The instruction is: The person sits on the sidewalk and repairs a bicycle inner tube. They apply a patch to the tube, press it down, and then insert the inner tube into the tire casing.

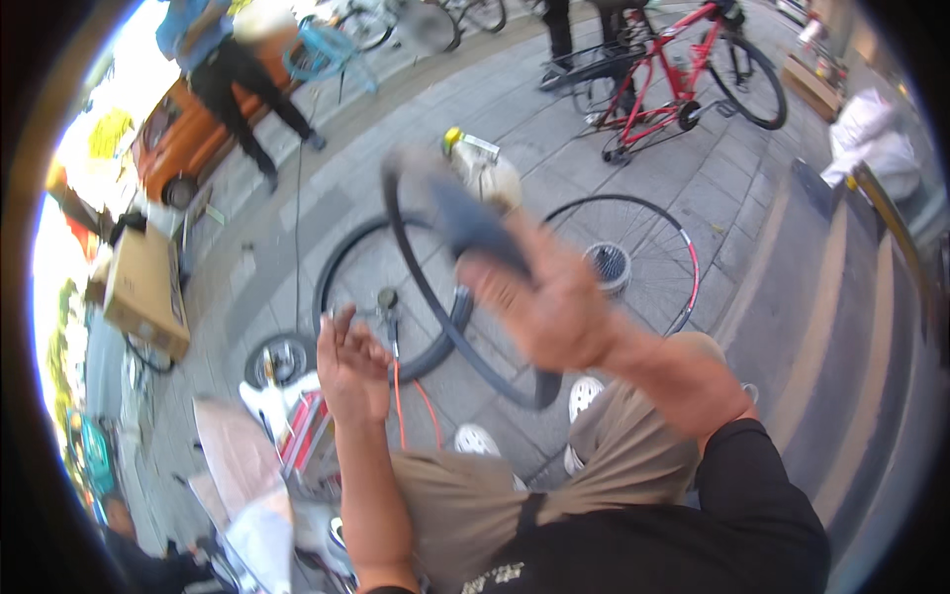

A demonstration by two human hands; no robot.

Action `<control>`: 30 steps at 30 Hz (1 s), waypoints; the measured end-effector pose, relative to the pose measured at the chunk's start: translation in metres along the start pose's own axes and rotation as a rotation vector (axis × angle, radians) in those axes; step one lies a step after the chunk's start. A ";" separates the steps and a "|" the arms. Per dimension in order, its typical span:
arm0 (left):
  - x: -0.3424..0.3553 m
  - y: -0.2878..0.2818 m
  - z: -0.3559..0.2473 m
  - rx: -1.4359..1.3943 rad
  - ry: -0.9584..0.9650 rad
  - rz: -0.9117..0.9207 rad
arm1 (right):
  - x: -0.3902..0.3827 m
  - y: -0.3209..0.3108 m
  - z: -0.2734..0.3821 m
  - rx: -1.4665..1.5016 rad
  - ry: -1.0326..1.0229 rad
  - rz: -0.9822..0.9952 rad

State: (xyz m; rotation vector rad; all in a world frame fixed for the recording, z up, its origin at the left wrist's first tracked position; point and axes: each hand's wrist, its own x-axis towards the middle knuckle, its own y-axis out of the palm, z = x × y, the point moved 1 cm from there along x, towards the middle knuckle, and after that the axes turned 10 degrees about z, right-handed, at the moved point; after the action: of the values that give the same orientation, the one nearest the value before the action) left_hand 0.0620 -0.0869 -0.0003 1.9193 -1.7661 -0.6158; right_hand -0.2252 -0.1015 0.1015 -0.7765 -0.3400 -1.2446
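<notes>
My right hand [554, 302] is closed on a black bicycle inner tube [481, 228], which hangs in a loop below it. Motion blurs the hand and the upper end of the tube. Held up beside the loop, my left hand [354, 366] is empty with its fingers apart. On the paving behind the tube lies a dark tire [324, 274]. A bare bicycle wheel [693, 259] with a cog cassette [607, 267] rests to the right of it. Near the tire sit a round gauge [387, 298] and an orange hose [400, 391].
Steps [792, 287] rise at the right. A red bicycle [668, 94] without its rear wheel stands ahead, near a person's legs. A yellow-capped jug [490, 178] is closer. At left are a cardboard box [146, 287], a small wheel [281, 360] and another person [233, 84].
</notes>
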 end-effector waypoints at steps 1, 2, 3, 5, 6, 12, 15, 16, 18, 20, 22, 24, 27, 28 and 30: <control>-0.007 0.002 -0.006 -0.024 -0.005 -0.003 | 0.008 -0.010 0.003 -0.193 -0.060 -0.008; -0.007 0.004 -0.007 -0.039 0.005 -0.039 | 0.017 -0.021 0.002 -0.178 -0.090 -0.051; -0.006 0.005 -0.012 -0.034 0.052 -0.033 | 0.021 -0.032 0.004 -0.037 -0.091 -0.091; -0.010 -0.005 -0.034 -0.019 0.170 -0.068 | 0.031 -0.040 0.009 0.158 -0.114 -0.121; -0.015 -0.011 -0.045 -0.021 0.227 -0.102 | 0.032 -0.038 0.017 0.169 -0.118 -0.112; -0.046 -0.045 -0.066 -0.135 0.331 -0.225 | 0.036 -0.054 0.031 0.001 -0.226 -0.035; -0.063 -0.056 -0.054 -0.148 0.320 -0.245 | 0.029 -0.062 0.018 -0.186 -0.264 -0.039; -0.068 -0.061 -0.053 -0.143 0.315 -0.258 | 0.026 -0.068 0.014 -0.241 -0.253 -0.026; -0.073 -0.064 -0.046 -0.140 0.263 -0.262 | 0.027 -0.071 0.009 -0.312 -0.242 0.132; -0.082 -0.097 -0.040 -0.111 0.276 -0.230 | 0.036 -0.062 0.003 -0.376 -0.221 0.312; -0.090 -0.092 -0.041 -0.086 0.285 -0.263 | 0.045 -0.065 -0.018 -0.517 -0.244 0.365; -0.088 -0.087 -0.042 -0.054 0.280 -0.254 | 0.046 -0.089 -0.029 -0.603 -0.106 0.379; -0.085 -0.079 -0.046 -0.047 0.256 -0.270 | 0.044 -0.124 -0.049 -0.694 -0.015 0.350; -0.083 -0.083 -0.046 -0.053 0.248 -0.277 | 0.045 -0.135 -0.057 -0.713 -0.038 0.311; -0.081 -0.087 -0.050 -0.069 0.247 -0.270 | 0.060 -0.136 -0.039 -0.401 0.403 0.204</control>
State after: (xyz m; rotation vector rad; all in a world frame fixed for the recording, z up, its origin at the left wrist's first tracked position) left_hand 0.1546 0.0016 -0.0118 2.1022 -1.3322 -0.4966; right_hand -0.3399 -0.1868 0.1575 -0.8509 0.3197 -1.2555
